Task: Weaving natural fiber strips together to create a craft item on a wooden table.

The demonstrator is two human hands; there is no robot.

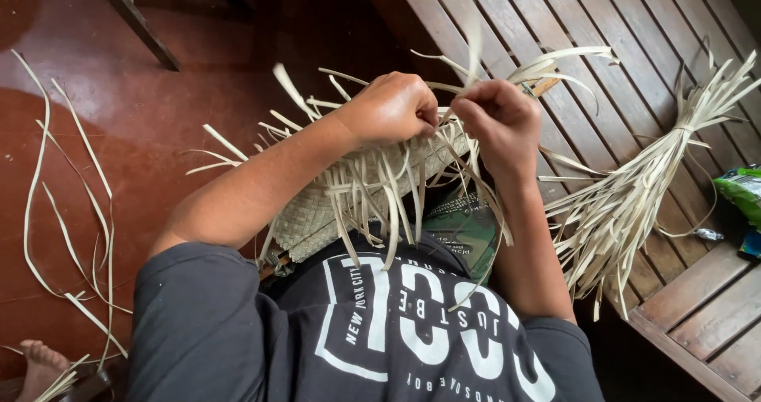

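A half-woven mat of pale dried leaf strips [317, 208] lies across my lap, with loose strip ends sticking out all round. My left hand [390, 107] is closed over the upper edge of the weave, pinching strips. My right hand [501, 124] is beside it, fingers closed on a thin strip [474, 49] that stands up between the two hands. The fingertips of both hands nearly touch. Under the weave a dark green packet [464, 227] shows against my dark printed shirt.
A tied bundle of leaf strips [634, 204] lies on the wooden slatted bench [626, 29] to the right. A green wrapper [743, 189] sits at the bench's right edge. Loose strips [47, 212] lie on the red floor at left, near a bare foot [40, 364].
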